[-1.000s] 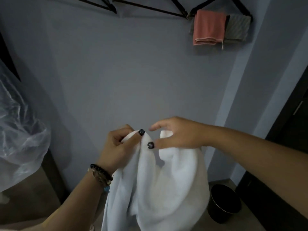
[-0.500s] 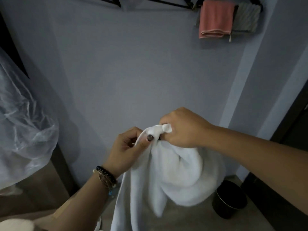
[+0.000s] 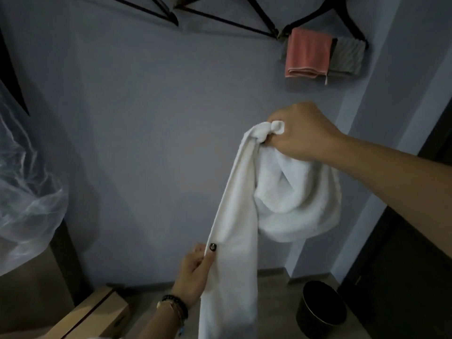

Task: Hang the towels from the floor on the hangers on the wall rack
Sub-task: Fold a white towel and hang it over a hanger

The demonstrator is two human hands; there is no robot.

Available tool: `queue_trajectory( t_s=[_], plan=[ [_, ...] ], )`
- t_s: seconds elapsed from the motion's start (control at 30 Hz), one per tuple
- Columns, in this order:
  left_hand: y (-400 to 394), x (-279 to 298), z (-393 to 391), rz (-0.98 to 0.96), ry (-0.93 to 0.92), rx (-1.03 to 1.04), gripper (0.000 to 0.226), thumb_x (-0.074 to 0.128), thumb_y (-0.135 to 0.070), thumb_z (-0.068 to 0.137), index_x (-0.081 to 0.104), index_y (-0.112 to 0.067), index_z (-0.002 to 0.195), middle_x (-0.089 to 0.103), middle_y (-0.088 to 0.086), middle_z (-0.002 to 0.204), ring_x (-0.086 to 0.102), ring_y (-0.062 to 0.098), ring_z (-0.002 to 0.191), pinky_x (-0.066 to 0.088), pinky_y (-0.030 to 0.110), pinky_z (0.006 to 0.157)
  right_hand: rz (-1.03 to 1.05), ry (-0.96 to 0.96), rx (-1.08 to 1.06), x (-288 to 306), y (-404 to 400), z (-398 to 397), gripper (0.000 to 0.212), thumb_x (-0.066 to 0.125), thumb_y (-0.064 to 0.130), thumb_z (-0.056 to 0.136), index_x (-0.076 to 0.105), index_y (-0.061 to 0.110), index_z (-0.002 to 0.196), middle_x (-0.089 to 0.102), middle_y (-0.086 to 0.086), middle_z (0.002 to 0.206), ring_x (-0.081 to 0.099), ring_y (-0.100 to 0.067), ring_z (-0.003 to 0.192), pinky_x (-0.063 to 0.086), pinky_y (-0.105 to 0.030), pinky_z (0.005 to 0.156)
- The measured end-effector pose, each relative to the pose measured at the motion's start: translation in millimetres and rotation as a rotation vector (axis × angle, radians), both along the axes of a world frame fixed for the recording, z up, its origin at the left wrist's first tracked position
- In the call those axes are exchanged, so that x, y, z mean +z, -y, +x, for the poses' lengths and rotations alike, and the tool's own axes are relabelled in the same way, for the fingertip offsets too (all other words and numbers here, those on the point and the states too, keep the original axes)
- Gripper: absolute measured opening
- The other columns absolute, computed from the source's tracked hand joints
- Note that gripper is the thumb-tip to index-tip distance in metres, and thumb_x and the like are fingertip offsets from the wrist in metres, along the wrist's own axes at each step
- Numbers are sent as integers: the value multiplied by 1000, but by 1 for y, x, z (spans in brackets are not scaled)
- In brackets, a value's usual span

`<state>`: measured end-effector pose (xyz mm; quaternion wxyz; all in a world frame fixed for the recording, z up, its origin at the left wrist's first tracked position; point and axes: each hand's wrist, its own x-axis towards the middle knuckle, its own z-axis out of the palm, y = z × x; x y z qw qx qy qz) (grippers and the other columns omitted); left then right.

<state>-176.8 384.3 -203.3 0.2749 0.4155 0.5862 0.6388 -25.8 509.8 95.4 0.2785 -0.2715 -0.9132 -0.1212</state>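
**Towel hangs below the hangers, long axis running from upper right to lower centre**

Towel [image 3: 244, 204] is white and it is held in the air by both hands, in the middle and right part of the frame. The right hand [image 3: 300, 133] is higher, at the right of centre; its fingers are curled tight around a bunched corner of the cloth, and a small tip of the corner sticks out of the fist. The left hand [image 3: 195, 270] is low, near the bottom centre; its thumb and fingers pinch one edge of the long hanging strip. So the towel's long axis goes steeply from the right hand down and to the left, and past the left hand it leaves the bottom of the frame. A loose pouch of cloth sags under the right hand.

The hangers [image 3: 227, 19] are black and they sit along the top edge of the frame, well above both hands. Those at the upper left and upper centre look free. The one at the upper right already carries a pink towel [image 3: 307, 55] and a grey towel [image 3: 347, 57] just beside it.

I judge that the right hand is the nearer one to the rack, so the lift goes upward and a little to the left from it, toward a free hanger. The cloth is still bunched, so probably it needs spreading first.

A black bin [image 3: 320, 309] stands on the floor at the lower right, and a cardboard box [image 3: 97, 314] lies at the lower left.
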Motion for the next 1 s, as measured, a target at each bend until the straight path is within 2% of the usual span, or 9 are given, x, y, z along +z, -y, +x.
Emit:
queue_trajectory(
  t_s=[0.13,0.27,0.33,0.43,0.6,0.7,0.8,0.87,1.0],
  plan=[
    [-16,-2,9,-42,-92,-125,39,56,-48,84,52,-22,55,42,-1,78,44,3,66,35,19,61,32,-65,-2,8,-6,19,29,69,21,78,52,11,57,50,-1,56,54,-30,62,42,-40,59],
    [-33,-8,31,-87,-179,-207,37,69,-30,87,61,-28,50,44,2,83,49,-4,66,40,13,63,41,-112,24,16,-5,32,18,69,18,78,62,4,68,58,-6,63,55,-30,66,43,-42,62],
    [-38,-15,40,-107,-147,-210,27,67,-29,88,69,-21,62,54,11,88,56,-1,70,47,20,66,64,-154,38,20,-7,39,13,67,15,78,66,2,75,64,-11,68,57,-30,68,44,-43,64],
    [-41,-19,37,-99,10,-89,50,57,-43,85,62,5,70,57,20,77,54,16,68,46,39,68,60,-183,4,24,-16,54,8,67,12,78,67,4,75,64,-8,67,57,-25,66,43,-38,62],
    [-36,0,2,-67,143,122,47,54,-43,91,58,-12,56,53,2,50,44,9,47,36,21,44,-16,99,-189,10,-40,86,9,70,15,79,67,9,73,68,-8,78,63,-32,81,48,-38,70],
    [-31,28,-19,3,104,137,52,56,-37,93,56,-17,46,51,-5,47,44,6,45,36,19,42,-155,374,-344,-12,-48,102,5,72,21,81,69,16,79,69,-5,89,63,-32,94,48,-36,76],
    [-27,63,-28,99,-87,47,49,62,-39,92,50,-12,52,45,-1,54,42,9,51,36,23,50,-328,403,-302,-41,-42,101,37,77,26,79,69,20,114,65,-1,123,57,-20,117,38,-19,93],
    [-24,88,-22,129,-224,-69,54,62,-42,90,40,-5,57,38,-3,59,37,9,53,32,25,52,-470,348,-169,-68,-27,86,63,82,38,72,60,21,128,58,4,134,50,-12,124,27,-4,86],
    [-17,125,-3,178,-447,-305,45,52,-32,87,36,-15,49,35,-14,56,30,1,50,27,15,53,-875,269,38,-128,17,40,103,84,60,54,42,29,142,43,17,145,39,2,130,28,-10,102]
  ],
)
